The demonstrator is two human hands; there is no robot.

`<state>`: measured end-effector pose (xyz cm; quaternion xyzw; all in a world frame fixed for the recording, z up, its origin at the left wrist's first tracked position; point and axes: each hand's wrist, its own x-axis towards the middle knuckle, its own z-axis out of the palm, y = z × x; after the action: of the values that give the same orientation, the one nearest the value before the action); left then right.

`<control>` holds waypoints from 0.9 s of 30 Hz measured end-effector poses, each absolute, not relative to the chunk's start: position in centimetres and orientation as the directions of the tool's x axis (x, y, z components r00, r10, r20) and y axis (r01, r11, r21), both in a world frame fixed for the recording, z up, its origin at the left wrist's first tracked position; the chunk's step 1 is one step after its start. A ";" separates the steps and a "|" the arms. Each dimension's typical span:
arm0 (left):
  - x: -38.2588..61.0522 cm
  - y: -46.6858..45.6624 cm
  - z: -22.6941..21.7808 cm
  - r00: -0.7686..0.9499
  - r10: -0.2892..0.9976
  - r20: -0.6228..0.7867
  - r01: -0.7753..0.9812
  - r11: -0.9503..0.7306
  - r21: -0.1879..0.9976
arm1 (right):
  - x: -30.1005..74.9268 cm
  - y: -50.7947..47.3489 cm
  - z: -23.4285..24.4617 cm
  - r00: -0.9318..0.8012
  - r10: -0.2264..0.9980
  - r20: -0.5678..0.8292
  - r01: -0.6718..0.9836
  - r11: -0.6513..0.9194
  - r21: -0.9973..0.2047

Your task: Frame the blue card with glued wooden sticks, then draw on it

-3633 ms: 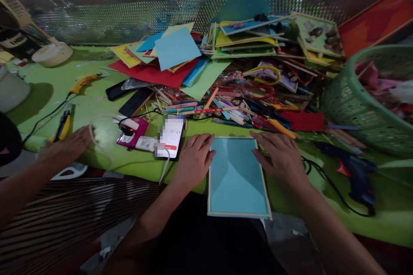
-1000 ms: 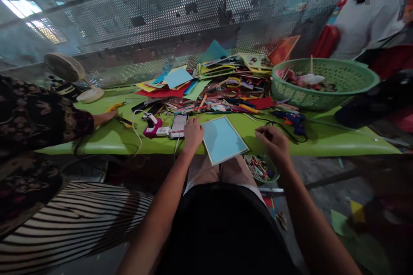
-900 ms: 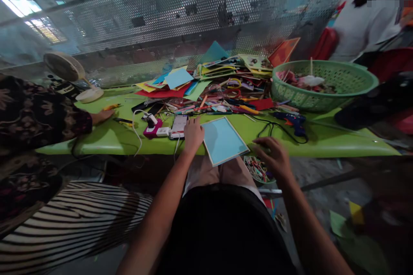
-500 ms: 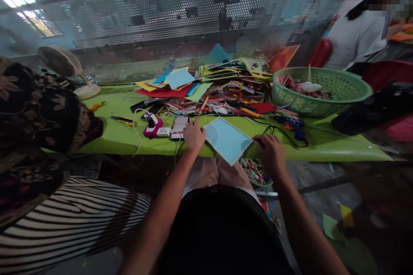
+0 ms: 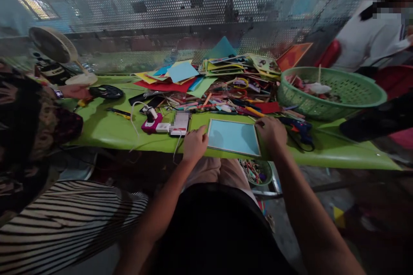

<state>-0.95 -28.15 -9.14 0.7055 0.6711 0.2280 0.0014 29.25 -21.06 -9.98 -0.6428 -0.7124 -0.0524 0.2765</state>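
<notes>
A light blue rectangular card (image 5: pixel 234 136) with a pale raised border lies on the green tabletop before me, its long sides running roughly left to right. At its left edge is my left hand (image 5: pixel 195 144), index finger stretched out and thumb apart from it, holding nothing. My right hand (image 5: pixel 273 133) is beside the upper right corner of the card, thumb and fingertips pinched together. Whatever may be between those fingertips is too small to make out. Just right of that hand lies a dark blue glue gun (image 5: pixel 298 131) with an orange part.
Coloured paper (image 5: pixel 182 72) and sticks are heaped behind the card. A green basket (image 5: pixel 334 107) stands at right. Left are a phone (image 5: pixel 180 122), a magenta power strip (image 5: pixel 151 125), a utility knife (image 5: pixel 119 113) and a fan (image 5: pixel 53 45). A co-worker's hand (image 5: pixel 75 91) touches a black object.
The blue card has turned from a diamond-like angle to lie nearly square with the table edge. My left hand has moved slightly down. A co-worker's hand and a black object have appeared at left.
</notes>
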 end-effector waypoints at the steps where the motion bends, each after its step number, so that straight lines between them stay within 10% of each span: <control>1: -1.1 -28.4 -9.2 0.011 0.945 0.328 0.941 -0.121 0.316 | 29.2 -21.1 -9.9 -0.022 0.883 0.469 0.945 0.171 -0.278; 27: -1.2 -31.4 -10.9 0.081 0.870 0.487 0.918 -0.255 0.303 | 30.6 -24.1 -10.9 -0.163 0.846 0.507 0.917 0.319 -0.239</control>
<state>-1.20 -31.41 -10.90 0.7339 0.6090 0.2980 -0.0405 30.61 -24.11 -10.92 -0.5802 -0.7599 -0.0618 0.2866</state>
